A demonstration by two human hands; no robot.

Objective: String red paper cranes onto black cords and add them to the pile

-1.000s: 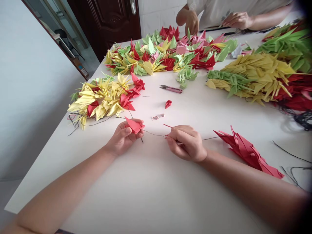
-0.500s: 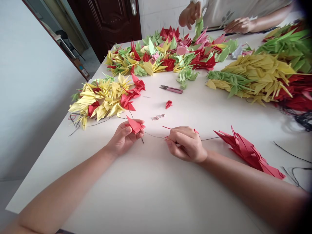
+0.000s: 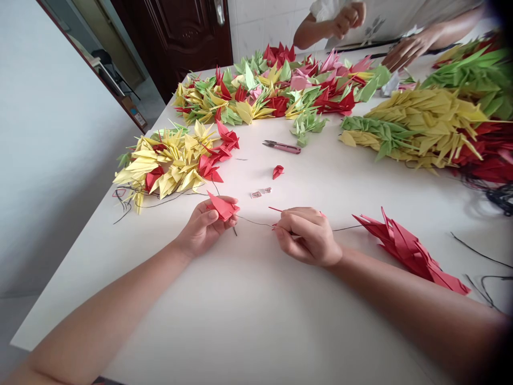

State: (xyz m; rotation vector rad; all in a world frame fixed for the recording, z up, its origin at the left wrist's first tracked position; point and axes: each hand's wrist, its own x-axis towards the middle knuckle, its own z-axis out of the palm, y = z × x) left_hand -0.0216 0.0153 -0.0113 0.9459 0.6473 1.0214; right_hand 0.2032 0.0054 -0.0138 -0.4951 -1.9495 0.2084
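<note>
The left hand point(image 3: 206, 224) pinched folded paper point(image 3: 223, 207), the right hand point(image 3: 305, 235) another piece point(image 3: 275, 209); the string point(image 3: 255, 221) between them likely needed gentle tension.

Under the left hand point(image 3: 206, 227), white tabletop point(image 3: 224, 326); farther left, pale wall point(image 3: 52, 160); beyond that hand, dark panelled door point(image 3: 184, 40), silver handle point(image 3: 219, 12), white-tiled wall point(image 3: 272, 27).

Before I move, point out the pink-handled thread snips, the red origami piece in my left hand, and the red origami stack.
Pink-handled thread snips point(image 3: 284, 147), head view: on the handle.
Red origami piece point(image 3: 223, 208), head view: on its flat face.
Red origami stack point(image 3: 412, 250), head view: mid-stack, on the folded layers.
</note>
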